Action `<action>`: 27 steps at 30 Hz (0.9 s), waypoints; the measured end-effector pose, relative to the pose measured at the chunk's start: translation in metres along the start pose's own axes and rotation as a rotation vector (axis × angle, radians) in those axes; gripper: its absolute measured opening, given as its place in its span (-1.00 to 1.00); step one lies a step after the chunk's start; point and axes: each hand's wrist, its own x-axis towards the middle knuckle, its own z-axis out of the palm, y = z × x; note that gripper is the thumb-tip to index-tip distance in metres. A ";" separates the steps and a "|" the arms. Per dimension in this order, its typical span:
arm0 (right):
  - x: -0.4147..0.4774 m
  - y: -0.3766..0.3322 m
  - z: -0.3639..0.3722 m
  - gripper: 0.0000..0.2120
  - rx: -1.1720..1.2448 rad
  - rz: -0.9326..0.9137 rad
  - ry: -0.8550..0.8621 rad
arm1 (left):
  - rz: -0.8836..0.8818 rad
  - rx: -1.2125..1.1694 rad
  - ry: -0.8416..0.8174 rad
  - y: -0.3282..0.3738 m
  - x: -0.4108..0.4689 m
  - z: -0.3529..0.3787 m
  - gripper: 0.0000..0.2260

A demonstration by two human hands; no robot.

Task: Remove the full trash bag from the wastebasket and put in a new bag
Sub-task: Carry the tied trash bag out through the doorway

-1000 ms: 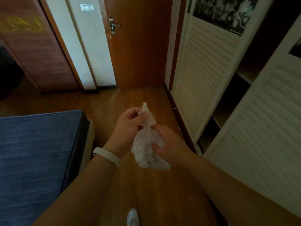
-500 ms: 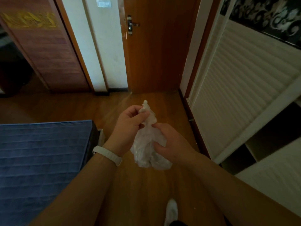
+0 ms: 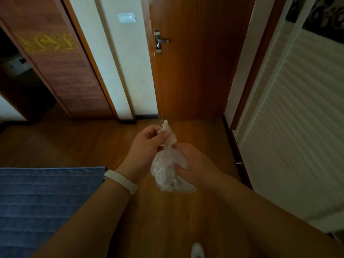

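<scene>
Since the frame 1 second back, I see the view has swung left and lifted: the brown door (image 3: pixel 191 58) now sits square at the far centre with its handle (image 3: pixel 161 41) plain, the open closet shelves at the right have slid out of sight, and the hands hold much the same pose in front of me. Going left to right: the blue bedspread (image 3: pixel 46 202) fills the near left, with a dark doorway at the far left and a wall switch (image 3: pixel 126 17) further along. My left hand (image 3: pixel 143 148), with a white wristband (image 3: pixel 121 180) on it, has thumb and fingers pressed together on the twisted top of the thin clear bag (image 3: pixel 170 172). My right hand (image 3: pixel 193 164) is closed around the crumpled middle of the same bag, so the plastic hangs bunched between the 2 hands above the wood floor (image 3: pixel 74 144). At the right stands the white louvred closet door (image 3: pixel 297 127), and a white shoe (image 3: pixel 197 250) shows at the near edge. No wastebasket is in view, and I cannot tell whether this is the new liner or the old one. My worry is that film this flimsy could tear if the 2 hands pull apart too sharply, or cling to itself so the mouth is hard to find. Walking with eyes on the hands, I could also clip the bed corner.
</scene>
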 end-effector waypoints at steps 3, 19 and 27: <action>0.048 0.022 -0.024 -0.54 -0.025 -0.038 -0.009 | 0.056 0.055 0.037 0.007 0.045 0.011 -0.91; 0.304 0.040 0.013 -0.46 -0.196 -0.055 -0.121 | -0.010 -0.090 0.145 0.005 0.265 -0.099 -0.87; 0.464 0.014 0.045 -0.47 -0.199 0.066 -0.119 | -0.019 -0.068 0.093 0.022 0.404 -0.200 -0.85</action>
